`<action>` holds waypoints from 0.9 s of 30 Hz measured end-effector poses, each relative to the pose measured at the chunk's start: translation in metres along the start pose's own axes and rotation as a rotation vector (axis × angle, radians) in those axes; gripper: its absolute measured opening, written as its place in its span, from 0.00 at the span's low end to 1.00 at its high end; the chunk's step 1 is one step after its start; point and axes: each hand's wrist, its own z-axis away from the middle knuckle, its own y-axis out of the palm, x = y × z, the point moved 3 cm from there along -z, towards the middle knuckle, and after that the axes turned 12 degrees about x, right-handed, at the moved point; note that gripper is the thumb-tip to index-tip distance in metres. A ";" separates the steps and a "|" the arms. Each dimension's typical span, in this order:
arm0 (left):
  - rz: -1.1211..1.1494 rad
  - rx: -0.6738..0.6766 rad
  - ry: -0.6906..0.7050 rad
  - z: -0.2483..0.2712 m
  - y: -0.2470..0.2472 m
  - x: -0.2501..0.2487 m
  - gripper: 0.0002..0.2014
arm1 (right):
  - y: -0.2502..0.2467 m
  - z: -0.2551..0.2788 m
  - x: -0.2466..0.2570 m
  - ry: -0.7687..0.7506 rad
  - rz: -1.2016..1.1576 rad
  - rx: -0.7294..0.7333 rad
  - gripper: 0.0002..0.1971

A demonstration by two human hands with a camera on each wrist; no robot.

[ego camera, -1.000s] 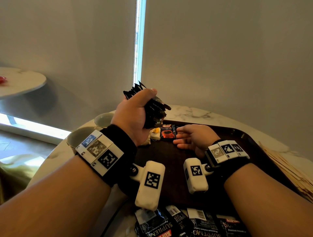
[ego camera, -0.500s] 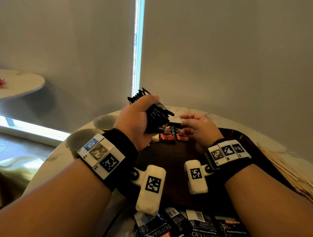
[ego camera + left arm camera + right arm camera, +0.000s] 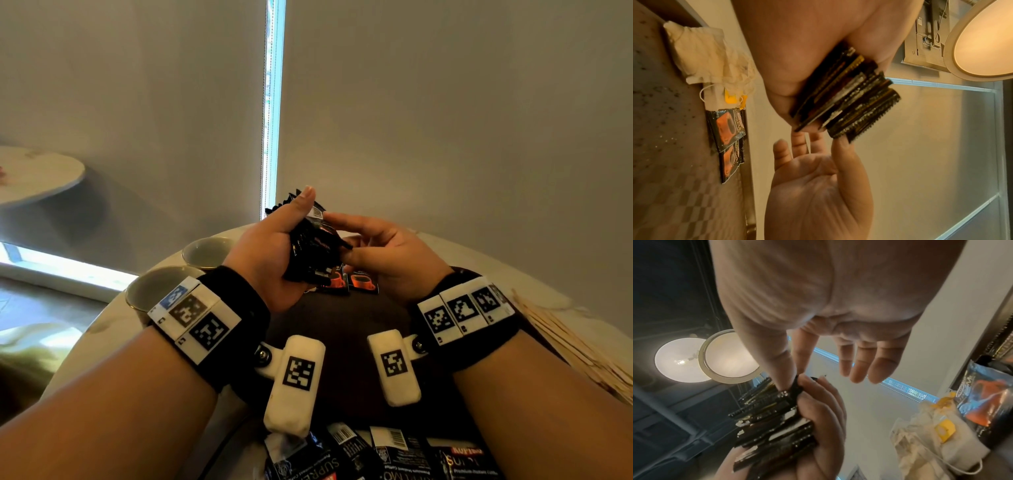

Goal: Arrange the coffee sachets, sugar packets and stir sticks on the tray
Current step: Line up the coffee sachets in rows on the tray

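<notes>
**Left hand grips a stack of coffee sachets above the tray while the right thumb and forefinger pinch the top one**

The left hand is raised over the dark tray, its fingers and thumb curled round a thick stack of black coffee sachets held on edge. In the left wrist view the stack fans out of the fist, serrated edges showing.

The right hand sits just beside it, palm turned towards the left hand. Its thumb and forefinger close on the corner of the outermost sachet of the stack, as the right wrist view shows; the other three fingers are straight and free.

Two coffee sachets with an orange cup print lie flat side by side at the far part of the tray, below the hands. Beside them rest tea bags with yellow tags.

More black sachets lie at the near edge. Wooden stir sticks lie in a bundle on the marble table to the right of the tray, and two cups stand on its left
</notes>
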 end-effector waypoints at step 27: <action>-0.114 -0.043 -0.026 -0.001 -0.001 0.006 0.22 | -0.006 -0.006 -0.016 -0.015 -0.121 -0.295 0.12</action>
